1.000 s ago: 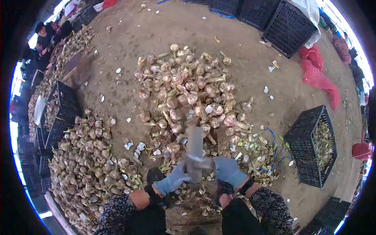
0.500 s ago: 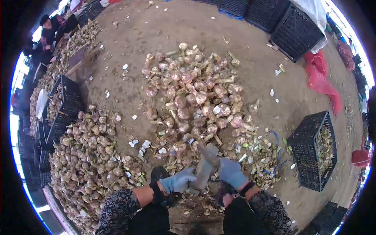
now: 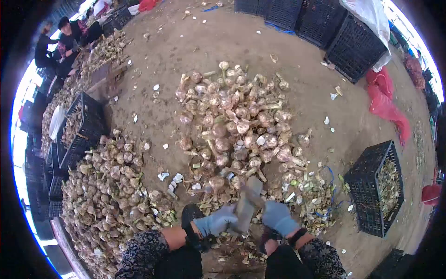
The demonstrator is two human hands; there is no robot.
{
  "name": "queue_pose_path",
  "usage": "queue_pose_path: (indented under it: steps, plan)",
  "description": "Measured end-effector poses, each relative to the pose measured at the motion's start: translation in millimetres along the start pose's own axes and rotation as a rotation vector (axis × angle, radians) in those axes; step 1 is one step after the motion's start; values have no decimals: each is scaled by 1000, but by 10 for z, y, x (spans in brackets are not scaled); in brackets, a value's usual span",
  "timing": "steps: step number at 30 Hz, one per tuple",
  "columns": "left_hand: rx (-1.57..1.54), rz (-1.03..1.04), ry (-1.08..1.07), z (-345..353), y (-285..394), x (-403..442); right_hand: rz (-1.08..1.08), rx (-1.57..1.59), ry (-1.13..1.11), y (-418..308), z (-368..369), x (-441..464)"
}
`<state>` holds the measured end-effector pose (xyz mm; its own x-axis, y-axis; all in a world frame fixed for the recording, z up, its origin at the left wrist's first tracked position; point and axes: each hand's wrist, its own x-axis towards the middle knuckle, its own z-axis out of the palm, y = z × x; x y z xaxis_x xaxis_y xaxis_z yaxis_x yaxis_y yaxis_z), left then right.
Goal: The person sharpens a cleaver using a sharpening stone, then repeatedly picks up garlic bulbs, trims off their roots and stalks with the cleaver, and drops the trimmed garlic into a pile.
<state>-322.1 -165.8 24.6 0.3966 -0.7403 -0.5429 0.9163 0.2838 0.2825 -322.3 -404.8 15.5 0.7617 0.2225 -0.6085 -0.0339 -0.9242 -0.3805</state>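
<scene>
My left hand [image 3: 218, 220], in a light blue glove, is closed on one side of a flat grey slab [image 3: 245, 211] that tilts up and away from me. My right hand [image 3: 279, 217], gloved the same way, is curled at the right around a short grey blade-like piece [image 3: 253, 197] lying against the slab. Its handle is hidden in the glove, and blur hides the exact kind of both pieces. Just beyond my hands spreads a heap of garlic bulbs [image 3: 241, 125] with cut stems. Stem trimmings [image 3: 318, 200] lie to the right.
A bigger garlic pile [image 3: 109, 186] lies at left beside black crates [image 3: 88, 122]. At right stands a black crate of trimmings [image 3: 367, 186]. Stacked crates [image 3: 355, 49] and a red mesh bag [image 3: 385, 102] are farther back. Two people [image 3: 67, 39] sit at the upper left.
The view has shifted, so the surroundings appear slightly lower and farther right. Both hands keep their grip, with the blade-like piece still across the slab. A second person now shows at upper left.
</scene>
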Motion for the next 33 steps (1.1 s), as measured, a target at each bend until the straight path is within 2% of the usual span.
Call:
queue_pose_path:
  steps: [1, 4, 6, 8, 9, 10, 11, 12, 14, 16, 17, 18, 19, 20, 22, 24, 25, 26, 27, 28, 29, 30, 32, 33]
  plan:
    - [68, 28, -20, -29, -73, -2, -123, 51, 91, -128, -10, -80]
    - [194, -10, -34, -83, -76, -12, -58, -72, 30, -102, -145, -38]
    - [-25, 20, -76, 12, -40, 2, -56, -49, 36, -91, -200, -72]
    - [64, 61, -61, 37, -29, -28, -53, 32, 21, -145, -172, -153]
    - [103, 8, -38, 48, -3, -58, -218, 73, 116, -200, -133, -316]
    - [159, -30, -25, 58, 68, -50, -217, 70, 121, -154, -118, -299]
    - [189, 129, -10, 71, 64, -52, -16, 44, 54, -34, -118, -211]
    - [187, 135, -10, 100, 91, -59, 187, 22, -20, 115, -79, -136]
    - [-46, 91, -36, 118, 106, -117, 133, -22, -3, 315, 37, -213]
    - [40, 59, -60, -141, -13, -112, -35, -4, -24, 177, 20, -485]
    - [79, 13, -32, -176, -18, -82, -52, -25, -39, 188, 65, -470]
    - [121, -28, -9, -169, -2, -39, -53, -35, -38, 215, 70, -373]
    - [105, 74, 52, 25, 46, -44, 28, -42, -33, 233, 23, -196]
    - [101, 73, 54, 22, 9, -29, 118, -34, -37, 223, 24, -105]
    - [297, 101, -28, 23, 11, -47, 107, 17, -57, -22, -49, -174]
    - [382, 68, -37, 94, 70, -139, -156, 45, 101, -86, 6, -281]
    - [199, 43, -26, 110, 60, -122, -71, 15, 65, -12, -14, -178]
    - [10, 13, -17, 124, 19, -105, -78, 3, 67, 27, -12, -88]
    - [-46, 20, 5, 162, -37, -66, -21, 19, 96, 37, -3, -56]
    - [-48, 18, 5, 151, 3, -39, 31, 36, 128, 42, 0, -9]
    - [167, 42, -34, 122, 31, -43, -106, 146, 145, -84, -28, -157]
    - [379, 61, -76, 107, 45, -58, -97, 154, 129, -75, 66, -231]
    - [548, -59, 13, 273, 209, -140, -96, 84, 169, 53, 127, -124]
    - [243, -49, -11, 101, 35, -70, 109, 53, 103, 194, 160, 6]
